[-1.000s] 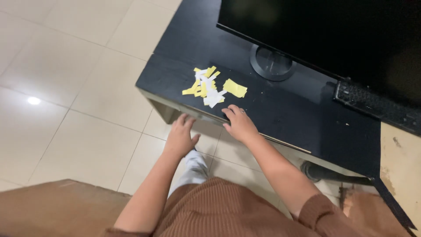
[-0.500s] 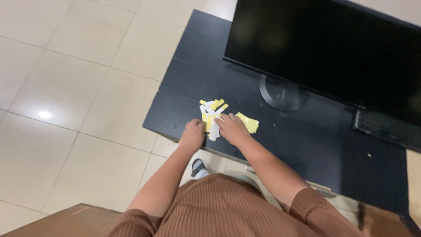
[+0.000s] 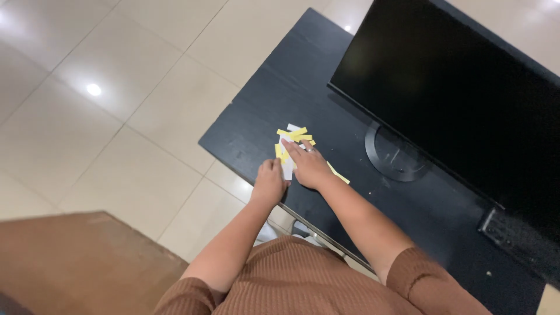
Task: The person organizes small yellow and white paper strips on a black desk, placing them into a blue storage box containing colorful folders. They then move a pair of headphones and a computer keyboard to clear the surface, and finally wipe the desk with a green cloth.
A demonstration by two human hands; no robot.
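Right hand (image 3: 311, 168): we see it lying flat, fingers spread, pressing on the paper strips (image 3: 290, 143); it is not gripping them.
Left hand (image 3: 269, 184): we find it loosely curled at the desk's near edge, touching a white strip; whether it pinches that strip we cannot tell.
Paper strips: yellow and white, under and just beyond our right fingers.
Black desk (image 3: 280, 87): beneath both hands.
Monitor (image 3: 461, 99): right of the hands, its round stand (image 3: 394, 157) near the right wrist.
Keyboard (image 3: 519, 239): well apart, far right.
Tiled floor (image 3: 116, 116): left of the hands.

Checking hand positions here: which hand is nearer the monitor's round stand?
Right. The right hand lies on the paper scraps, toward the stand; the left hand sits at the desk edge, farther away.
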